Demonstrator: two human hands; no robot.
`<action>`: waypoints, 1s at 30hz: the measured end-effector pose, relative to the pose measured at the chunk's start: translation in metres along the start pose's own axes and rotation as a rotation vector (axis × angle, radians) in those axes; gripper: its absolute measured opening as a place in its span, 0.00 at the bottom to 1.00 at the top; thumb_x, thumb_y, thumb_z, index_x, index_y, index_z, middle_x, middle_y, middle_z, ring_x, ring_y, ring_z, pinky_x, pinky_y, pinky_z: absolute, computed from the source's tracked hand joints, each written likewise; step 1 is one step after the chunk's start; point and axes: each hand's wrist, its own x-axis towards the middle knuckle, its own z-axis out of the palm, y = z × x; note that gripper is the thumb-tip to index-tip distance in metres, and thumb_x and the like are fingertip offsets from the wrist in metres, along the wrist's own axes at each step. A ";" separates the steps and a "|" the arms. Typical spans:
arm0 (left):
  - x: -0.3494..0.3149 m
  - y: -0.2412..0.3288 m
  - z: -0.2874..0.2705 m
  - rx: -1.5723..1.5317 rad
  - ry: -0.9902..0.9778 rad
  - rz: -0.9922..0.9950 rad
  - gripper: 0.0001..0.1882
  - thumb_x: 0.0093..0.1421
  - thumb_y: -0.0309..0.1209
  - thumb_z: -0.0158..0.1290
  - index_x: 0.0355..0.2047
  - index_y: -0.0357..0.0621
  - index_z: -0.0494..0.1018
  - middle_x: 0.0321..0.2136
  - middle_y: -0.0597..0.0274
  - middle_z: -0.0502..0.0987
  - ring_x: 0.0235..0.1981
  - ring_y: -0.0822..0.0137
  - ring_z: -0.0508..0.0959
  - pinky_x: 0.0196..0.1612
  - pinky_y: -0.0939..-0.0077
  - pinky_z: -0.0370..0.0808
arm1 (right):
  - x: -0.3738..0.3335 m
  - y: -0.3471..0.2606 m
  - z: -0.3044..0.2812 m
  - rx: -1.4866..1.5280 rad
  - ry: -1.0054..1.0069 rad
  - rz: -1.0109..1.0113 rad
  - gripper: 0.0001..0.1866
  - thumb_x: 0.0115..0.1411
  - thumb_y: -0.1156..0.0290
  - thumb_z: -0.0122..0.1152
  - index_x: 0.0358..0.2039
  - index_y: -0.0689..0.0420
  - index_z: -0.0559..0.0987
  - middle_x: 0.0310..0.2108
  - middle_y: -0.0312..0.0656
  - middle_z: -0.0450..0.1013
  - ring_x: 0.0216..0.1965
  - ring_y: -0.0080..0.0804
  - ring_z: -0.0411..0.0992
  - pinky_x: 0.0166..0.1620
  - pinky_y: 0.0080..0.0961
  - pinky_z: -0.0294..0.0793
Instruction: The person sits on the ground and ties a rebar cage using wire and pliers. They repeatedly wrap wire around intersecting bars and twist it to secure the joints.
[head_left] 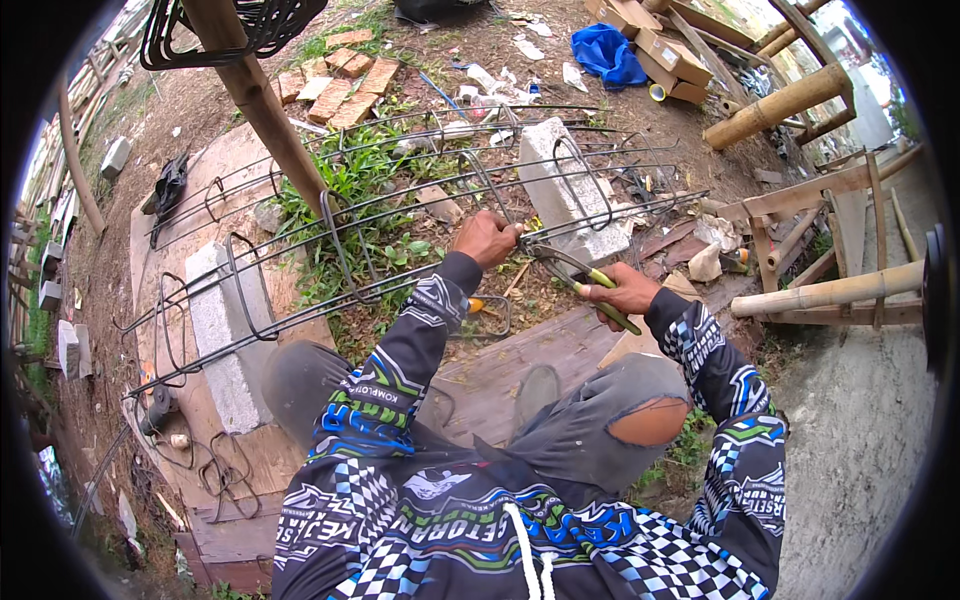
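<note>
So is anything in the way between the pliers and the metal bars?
Nothing visible. The right hand holds the pliers with their tips at the rebar cage, beside the left hand gripping a bar.

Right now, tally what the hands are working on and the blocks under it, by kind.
Rebar cage: 1
Grey concrete blocks propping it, and: 2
Pincers with green handles, in the right hand: 1
Total: 4

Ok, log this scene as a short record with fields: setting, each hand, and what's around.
setting: outdoor yard, bare dirt and grass
left hand: grips a bar of the rebar cage
right hand: holds green-handled pincers, jaws at the cage
supports: concrete blocks under the cage
nearby: bricks, blue cloth, bamboo poles
</note>
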 end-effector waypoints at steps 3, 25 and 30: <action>0.001 -0.004 -0.002 0.015 0.022 0.005 0.22 0.58 0.47 0.55 0.27 0.37 0.82 0.16 0.46 0.76 0.21 0.55 0.78 0.32 0.61 0.74 | 0.006 0.010 -0.002 0.074 -0.130 -0.018 0.18 0.52 0.67 0.74 0.27 0.61 0.70 0.18 0.42 0.73 0.15 0.30 0.74 0.16 0.28 0.75; 0.004 -0.009 -0.004 0.039 -0.003 0.001 0.23 0.58 0.49 0.54 0.28 0.41 0.83 0.18 0.50 0.78 0.23 0.59 0.79 0.33 0.62 0.74 | -0.020 0.008 0.019 -0.546 0.298 -0.296 0.28 0.51 0.53 0.71 0.39 0.64 0.71 0.26 0.46 0.75 0.24 0.40 0.77 0.29 0.35 0.77; -0.001 0.000 -0.003 0.001 -0.013 -0.055 0.23 0.59 0.48 0.55 0.23 0.37 0.80 0.25 0.40 0.79 0.30 0.43 0.80 0.39 0.51 0.73 | -0.035 0.009 0.034 -1.084 0.869 -0.584 0.26 0.49 0.60 0.67 0.44 0.62 0.71 0.40 0.49 0.70 0.40 0.47 0.71 0.39 0.42 0.71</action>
